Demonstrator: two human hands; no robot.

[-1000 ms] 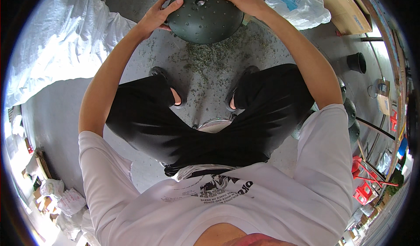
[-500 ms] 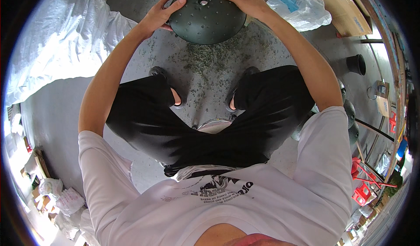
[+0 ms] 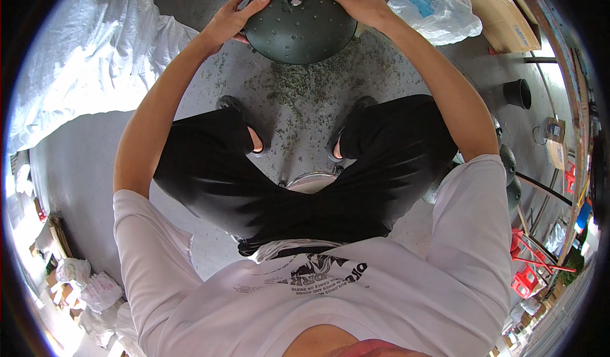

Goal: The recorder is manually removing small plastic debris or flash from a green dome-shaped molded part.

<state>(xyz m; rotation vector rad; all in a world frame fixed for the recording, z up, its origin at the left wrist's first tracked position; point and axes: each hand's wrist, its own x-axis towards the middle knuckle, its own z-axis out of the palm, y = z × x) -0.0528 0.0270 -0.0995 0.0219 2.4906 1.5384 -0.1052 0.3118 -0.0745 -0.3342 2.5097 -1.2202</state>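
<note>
A dark grey-green dome [image 3: 302, 30], which looks like a metal shell, is held out in front of me at the top of the head view. Small round bumps dot its surface, and a hole pierces it near the upper middle. My left hand [image 3: 230, 19] grips its left edge, thumb on top and fingers curled underneath. On the upper right, my right hand [image 3: 361, 2] clasps it with the thumb pressed on the curved face. Most of the fingers are hidden behind the rim. What lies under the dome cannot be seen.
Dark flakes [image 3: 298, 87] litter the grey floor between my feet. A large silvery sheet [image 3: 95, 58] covers something on the left. At the right are a clear plastic bag [image 3: 438, 14], a cardboard box [image 3: 499, 14], a black bucket [image 3: 517, 94] and red stools [image 3: 526, 282]. More dark domes [image 3: 507, 163] sit beside my right arm.
</note>
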